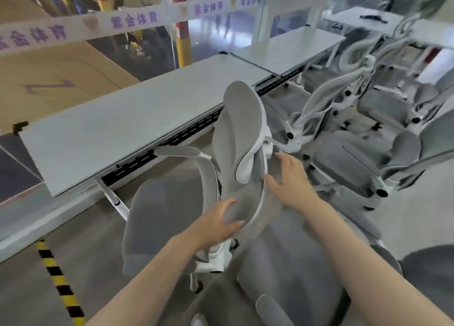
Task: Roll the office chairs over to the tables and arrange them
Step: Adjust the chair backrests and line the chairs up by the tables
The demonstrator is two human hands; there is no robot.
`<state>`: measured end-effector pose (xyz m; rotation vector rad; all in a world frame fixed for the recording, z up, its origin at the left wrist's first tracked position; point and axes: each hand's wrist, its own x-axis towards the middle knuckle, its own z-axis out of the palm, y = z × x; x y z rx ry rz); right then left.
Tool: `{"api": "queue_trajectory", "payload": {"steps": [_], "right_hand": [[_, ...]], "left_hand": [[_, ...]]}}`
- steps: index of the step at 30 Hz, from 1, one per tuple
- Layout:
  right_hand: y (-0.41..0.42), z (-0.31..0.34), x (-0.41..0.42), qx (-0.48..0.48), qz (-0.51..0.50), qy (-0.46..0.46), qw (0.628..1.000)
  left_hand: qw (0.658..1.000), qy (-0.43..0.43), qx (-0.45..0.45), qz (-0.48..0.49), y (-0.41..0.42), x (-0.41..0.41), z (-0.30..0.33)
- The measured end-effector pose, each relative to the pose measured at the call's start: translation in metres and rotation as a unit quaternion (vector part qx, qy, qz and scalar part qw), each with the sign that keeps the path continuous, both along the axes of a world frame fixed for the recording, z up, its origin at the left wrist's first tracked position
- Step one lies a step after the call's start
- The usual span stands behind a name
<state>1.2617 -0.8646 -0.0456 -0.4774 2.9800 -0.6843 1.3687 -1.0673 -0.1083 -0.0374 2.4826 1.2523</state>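
Observation:
A grey office chair with a white frame and grey headrest stands in front of me, its seat turned toward the long white table. My left hand grips the left edge of the chair's backrest, thumb on the front side. My right hand lies on the back of the backrest with its fingers spread and fairly straight. The chair's armrest reaches almost to the table's front edge. A second white table continues the row at the right.
Several more grey office chairs crowd together at the right, close to my chair. A black-and-yellow floor stripe runs at the lower left. A glass wall with a lettered banner stands behind the tables.

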Motion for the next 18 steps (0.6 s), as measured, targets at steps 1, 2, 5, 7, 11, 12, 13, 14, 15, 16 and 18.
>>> {"api": "queue_trajectory", "payload": {"steps": [1,2,5,7,11,12,13,14,15,16,18], "right_hand": [[-0.003,0.001,-0.009,0.004,-0.001,-0.008,1.000],[-0.005,0.004,-0.016,0.006,0.000,-0.021,1.000],[-0.017,0.009,-0.047,0.010,0.013,-0.069,0.997],[-0.022,-0.001,-0.085,0.024,0.008,-0.079,0.997],[-0.044,0.004,-0.121,0.101,0.022,-0.070,0.992],[-0.051,0.011,-0.120,0.136,0.040,-0.065,0.988],[-0.056,0.014,-0.121,0.156,0.052,-0.061,0.984],[-0.059,0.017,-0.122,0.172,0.048,-0.056,0.982],[-0.060,0.017,-0.125,0.175,0.049,-0.052,0.982],[-0.061,0.016,-0.126,0.183,0.048,-0.054,0.981],[-0.060,0.016,-0.125,0.170,0.041,-0.053,0.983]], "left_hand": [[1.000,-0.010,-0.003,-0.013,0.002,-0.007,-0.002],[1.000,-0.017,-0.004,-0.026,0.005,-0.012,-0.004],[0.999,-0.020,0.001,-0.042,0.018,-0.022,-0.013],[0.999,-0.002,-0.011,-0.035,0.026,-0.024,-0.017],[1.000,0.017,-0.013,-0.005,0.039,-0.018,-0.018],[0.999,0.024,-0.025,0.001,0.041,-0.016,-0.018],[0.999,0.033,-0.036,0.005,0.040,-0.015,-0.020],[0.998,0.044,-0.043,0.007,0.038,-0.016,-0.023],[0.998,0.051,-0.043,0.010,0.034,-0.017,-0.024],[0.998,0.052,-0.040,0.008,0.030,-0.018,-0.026],[0.998,0.049,-0.037,-0.008,0.025,-0.018,-0.026]]}}
